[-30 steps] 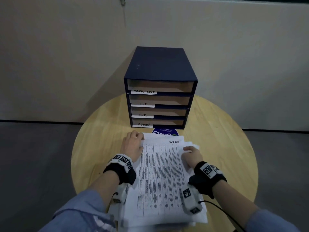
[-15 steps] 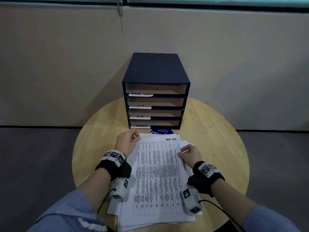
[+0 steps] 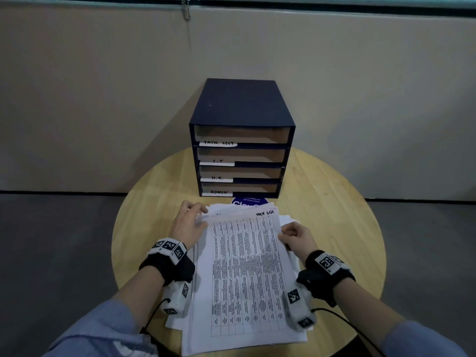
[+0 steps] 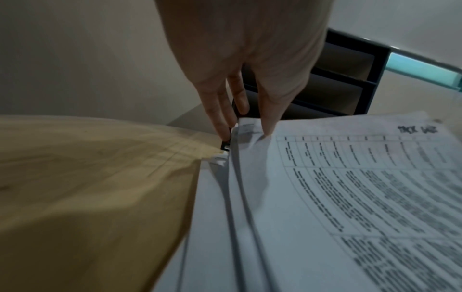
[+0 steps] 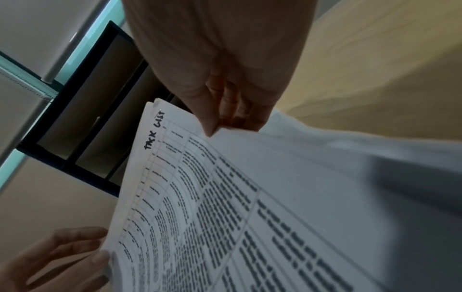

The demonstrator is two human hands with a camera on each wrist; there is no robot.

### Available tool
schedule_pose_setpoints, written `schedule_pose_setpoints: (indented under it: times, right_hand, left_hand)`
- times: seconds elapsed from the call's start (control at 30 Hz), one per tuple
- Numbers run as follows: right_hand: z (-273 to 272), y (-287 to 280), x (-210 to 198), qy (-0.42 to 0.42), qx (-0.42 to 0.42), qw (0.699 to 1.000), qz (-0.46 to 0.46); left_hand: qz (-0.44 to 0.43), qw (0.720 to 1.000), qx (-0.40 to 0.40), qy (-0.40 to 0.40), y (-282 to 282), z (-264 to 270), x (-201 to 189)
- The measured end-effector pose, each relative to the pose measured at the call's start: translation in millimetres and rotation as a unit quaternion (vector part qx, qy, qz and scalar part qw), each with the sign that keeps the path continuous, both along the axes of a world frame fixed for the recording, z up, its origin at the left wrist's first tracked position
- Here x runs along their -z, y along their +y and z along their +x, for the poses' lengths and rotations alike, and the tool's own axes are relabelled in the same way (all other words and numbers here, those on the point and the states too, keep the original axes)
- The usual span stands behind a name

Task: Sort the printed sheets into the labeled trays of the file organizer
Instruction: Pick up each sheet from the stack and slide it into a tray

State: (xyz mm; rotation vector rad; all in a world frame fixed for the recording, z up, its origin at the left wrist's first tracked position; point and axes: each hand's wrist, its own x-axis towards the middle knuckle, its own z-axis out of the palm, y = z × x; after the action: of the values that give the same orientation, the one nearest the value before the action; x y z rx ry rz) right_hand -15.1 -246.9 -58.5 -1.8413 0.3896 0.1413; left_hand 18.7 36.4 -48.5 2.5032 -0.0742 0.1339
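A stack of printed sheets lies on the round wooden table in front of me. The top sheets, marked "TASK LIST" by hand, are raised off the pile. My left hand pinches their far left corner between thumb and fingers. My right hand pinches their right edge. Behind the pile stands the dark blue file organizer with four trays labelled TASK LIST, I.T., H.R. and ADMIN from top to bottom.
A blue round sticker shows on the table between the pile and the organizer. A beige wall panel rises right behind the table. Grey floor surrounds it. Bare wood lies left and right of the pile.
Both hands went from resting on the pile to pinching the top task list sheets, whose far end has lifted. My head tilted up, so the organizer sits lower in view.
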Motion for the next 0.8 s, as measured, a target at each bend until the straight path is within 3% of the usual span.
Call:
schedule_pose_setpoints:
  times: [0.33, 0.57, 0.8]
  right_hand:
    - [1, -5, 3, 0.015, 0.029, 0.992, 0.122]
    - [0, -5, 5, 0.014, 0.036, 0.993, 0.114]
    - [1, 2, -3, 0.022, 0.0, 1.0, 0.012]
  left_hand:
    - [0.13, 0.99, 0.022, -0.048, -6, -5, 12]
    - [0.102, 0.994, 0.021, -0.032, -5, 0, 4]
    - [0.006, 1.0, 0.017, 0.022, -8, 4, -3]
